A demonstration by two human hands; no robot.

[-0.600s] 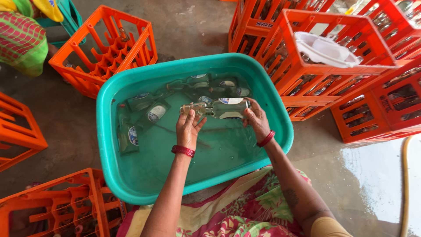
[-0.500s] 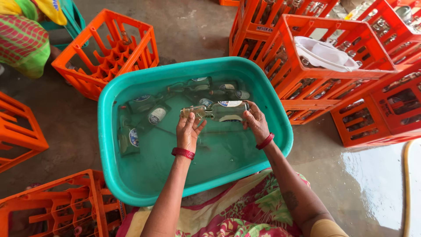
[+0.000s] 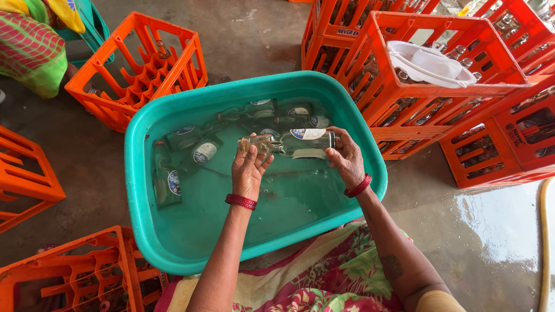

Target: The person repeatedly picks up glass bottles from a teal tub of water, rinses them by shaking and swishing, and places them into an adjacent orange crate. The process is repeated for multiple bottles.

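A wet concrete floor [image 3: 248, 40] carries orange crates [image 3: 144, 66] around a teal tub [image 3: 173, 242] of water. Since half a second ago little has shifted: the clear glass bottle [image 3: 292, 143] stays level above the water. The left hand [image 3: 248, 170] has its grip clamped on the neck, the right hand [image 3: 347, 159] on the base. Its pale label is peeling; other bottles [image 3: 191, 153] lie submerged.

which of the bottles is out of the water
The clear glass bottle held sideways above the tub by the left hand and right hand; the others lie sunk in the water.
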